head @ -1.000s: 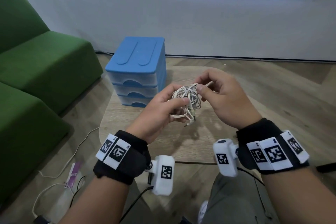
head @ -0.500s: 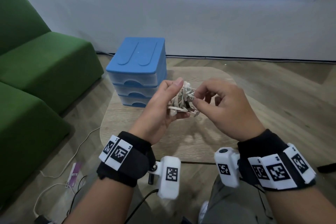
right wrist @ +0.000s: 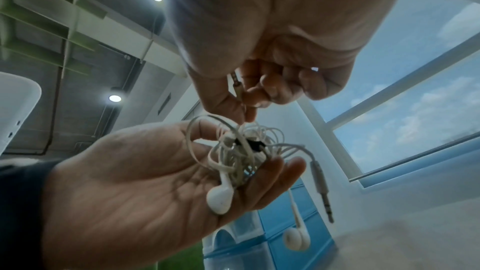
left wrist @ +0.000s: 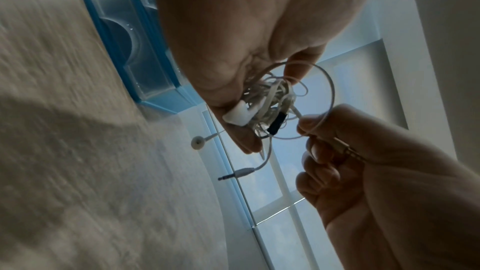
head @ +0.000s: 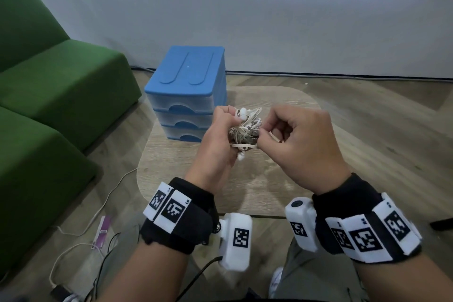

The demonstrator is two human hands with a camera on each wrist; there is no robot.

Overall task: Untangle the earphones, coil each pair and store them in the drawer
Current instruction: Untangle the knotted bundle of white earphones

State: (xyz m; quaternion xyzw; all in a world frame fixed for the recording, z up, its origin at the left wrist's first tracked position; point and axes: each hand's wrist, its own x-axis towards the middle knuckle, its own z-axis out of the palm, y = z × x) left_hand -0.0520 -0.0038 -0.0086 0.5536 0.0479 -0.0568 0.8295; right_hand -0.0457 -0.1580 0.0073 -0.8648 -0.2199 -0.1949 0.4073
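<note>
A tangled bundle of white earphones [head: 245, 130] hangs in the air above the wooden table [head: 269, 184]. My left hand [head: 218, 140] grips the bundle [right wrist: 241, 151] in its palm and fingers. My right hand [head: 294, 140] pinches one cable end near its metal jack plug [right wrist: 237, 87] at the bundle's right side. A loose earbud [right wrist: 296, 237] and a second jack plug [left wrist: 236, 174] dangle below the bundle [left wrist: 270, 98]. The blue three-drawer unit [head: 188, 91] stands on the table just beyond my hands, all drawers closed.
A green sofa [head: 49, 110] fills the left side. White and black cables [head: 103, 206] and a purple-and-white packet [head: 101, 230] lie on the floor to the left of the table. A white wall with windows rises behind the table.
Both hands have turned the bundle and lifted it slightly. My right hand has shifted from holding a straight cable end to pinching at the bundle's right edge.
</note>
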